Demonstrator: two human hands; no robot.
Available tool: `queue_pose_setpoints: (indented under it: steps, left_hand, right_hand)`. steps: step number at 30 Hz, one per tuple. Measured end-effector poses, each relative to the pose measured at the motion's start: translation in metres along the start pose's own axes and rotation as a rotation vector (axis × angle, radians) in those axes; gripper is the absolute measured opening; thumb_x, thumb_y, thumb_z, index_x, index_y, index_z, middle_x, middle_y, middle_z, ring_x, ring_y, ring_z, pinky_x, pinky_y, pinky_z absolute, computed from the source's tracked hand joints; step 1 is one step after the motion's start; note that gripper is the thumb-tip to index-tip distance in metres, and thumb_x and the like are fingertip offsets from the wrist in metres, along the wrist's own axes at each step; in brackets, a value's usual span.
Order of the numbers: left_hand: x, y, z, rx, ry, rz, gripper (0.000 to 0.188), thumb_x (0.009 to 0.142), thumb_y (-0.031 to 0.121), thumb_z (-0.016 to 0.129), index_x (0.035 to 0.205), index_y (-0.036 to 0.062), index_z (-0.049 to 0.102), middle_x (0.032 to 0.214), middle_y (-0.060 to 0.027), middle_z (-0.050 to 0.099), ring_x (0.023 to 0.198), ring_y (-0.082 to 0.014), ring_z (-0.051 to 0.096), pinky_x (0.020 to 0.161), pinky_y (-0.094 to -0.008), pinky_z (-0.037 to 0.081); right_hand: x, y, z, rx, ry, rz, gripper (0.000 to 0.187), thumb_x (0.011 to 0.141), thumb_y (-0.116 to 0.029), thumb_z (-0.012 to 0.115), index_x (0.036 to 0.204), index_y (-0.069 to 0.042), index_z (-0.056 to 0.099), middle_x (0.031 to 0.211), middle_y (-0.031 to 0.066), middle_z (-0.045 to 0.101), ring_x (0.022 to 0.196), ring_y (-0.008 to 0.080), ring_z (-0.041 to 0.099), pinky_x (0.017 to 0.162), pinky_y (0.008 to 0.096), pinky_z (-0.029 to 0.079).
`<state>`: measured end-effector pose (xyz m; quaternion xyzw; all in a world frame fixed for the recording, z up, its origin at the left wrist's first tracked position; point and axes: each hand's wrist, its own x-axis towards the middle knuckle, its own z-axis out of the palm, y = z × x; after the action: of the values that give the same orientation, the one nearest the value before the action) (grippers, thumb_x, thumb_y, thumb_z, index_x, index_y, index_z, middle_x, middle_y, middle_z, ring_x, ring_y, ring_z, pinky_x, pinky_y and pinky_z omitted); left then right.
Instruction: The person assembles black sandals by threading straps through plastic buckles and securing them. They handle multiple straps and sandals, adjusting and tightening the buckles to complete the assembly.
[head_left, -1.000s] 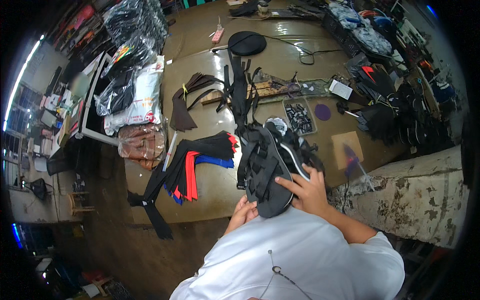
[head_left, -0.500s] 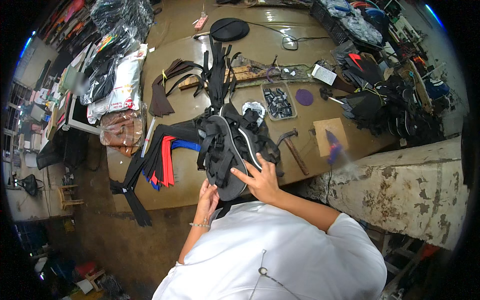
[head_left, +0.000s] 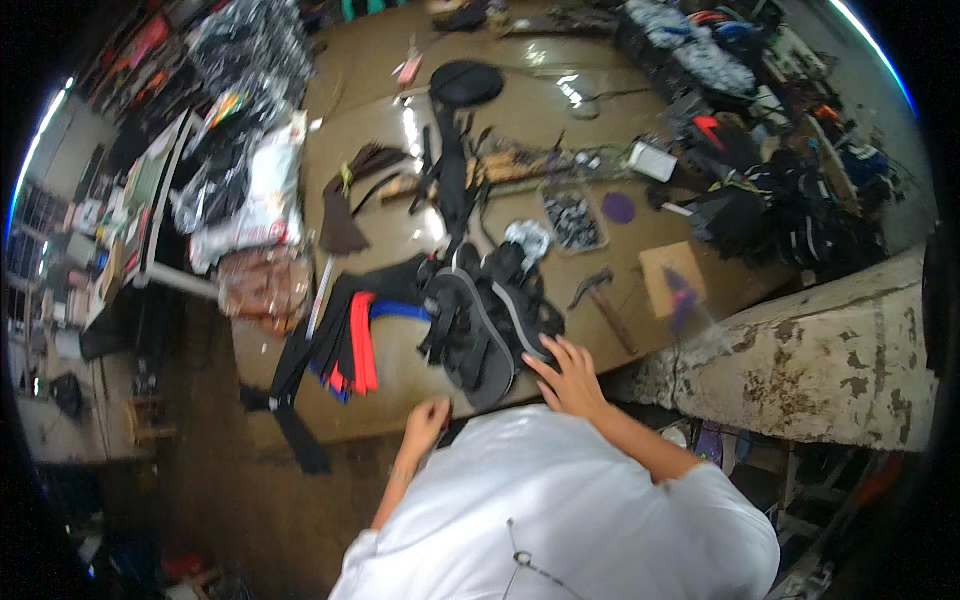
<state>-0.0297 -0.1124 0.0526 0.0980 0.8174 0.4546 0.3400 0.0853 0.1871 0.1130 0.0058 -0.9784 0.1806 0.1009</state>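
Observation:
A pair of black strappy sandals [head_left: 483,350] with pale sole edges lies side by side at the front of the table, toes pointing away and straps tangled around them. My right hand [head_left: 572,382] is open, fingers spread, its fingertips at the near right edge of the right sandal. Down at the table's front edge, apart from the sandals, my left hand [head_left: 428,422] is curled closed; blur hides whether anything is inside it. Left of the sandals lie black strap strips [head_left: 330,310], with red strips [head_left: 362,345] and blue strips [head_left: 400,310] among them.
A hammer [head_left: 608,310] rests right of the sandals, near a square tan board [head_left: 668,275]. Behind stand a clear tub of small dark pieces [head_left: 603,240] and a roll of black webbing [head_left: 467,83]. Plastic-wrapped bundles [head_left: 270,190] line the left; a peeling ledge [head_left: 800,370] borders the right.
My left hand has let go of the sandal's near end and moved to the table's front edge. My right hand has slid right, off the left sandal. The whole view has shifted slightly.

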Motion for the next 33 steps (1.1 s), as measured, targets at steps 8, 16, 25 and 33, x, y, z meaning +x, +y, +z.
queue_pose_setpoints:
  steps: [8,16,25,33]
  left_hand:
    - [-0.054,0.013,-0.028,-0.011,-0.440,0.127,0.023,0.091,0.015,0.070,0.107,-0.0019,0.070,0.103,-0.0057,0.069,0.091,-0.0130,0.060,0.084,-0.0281,0.047]
    - [-0.013,0.018,-0.029,0.091,-0.543,0.017,0.026,0.092,0.017,0.068,0.110,-0.0016,0.068,0.106,-0.0072,0.067,0.094,-0.0146,0.058,0.086,-0.0289,0.046]
    - [0.003,0.019,-0.025,0.138,-0.550,-0.049,0.029,0.092,0.019,0.066,0.113,-0.0013,0.066,0.110,-0.0089,0.066,0.098,-0.0165,0.057,0.089,-0.0299,0.045]
    - [0.012,0.023,-0.028,0.175,-0.559,-0.074,0.031,0.093,0.021,0.064,0.115,-0.0010,0.065,0.113,-0.0104,0.064,0.102,-0.0181,0.056,0.091,-0.0308,0.044]
  right_hand:
    - [-0.112,0.022,-0.087,0.673,-0.630,0.558,0.032,0.084,-0.015,0.065,0.113,-0.002,0.065,0.110,0.0227,0.067,0.103,0.0368,0.065,0.086,0.0422,0.051]
    - [-0.135,0.029,-0.086,0.609,-0.920,0.439,0.045,0.072,-0.024,0.076,0.110,-0.002,0.065,0.111,0.0248,0.067,0.106,0.0399,0.064,0.088,0.0458,0.050]
    - [-0.152,0.025,-0.078,0.736,-0.621,0.631,0.036,0.071,-0.007,0.067,0.107,-0.002,0.066,0.103,0.0250,0.067,0.096,0.0373,0.067,0.079,0.0428,0.051]
    - [-0.132,0.006,-0.111,0.681,-0.607,0.631,0.029,0.072,-0.009,0.066,0.100,-0.001,0.068,0.092,0.0245,0.067,0.085,0.0365,0.068,0.073,0.0425,0.051]
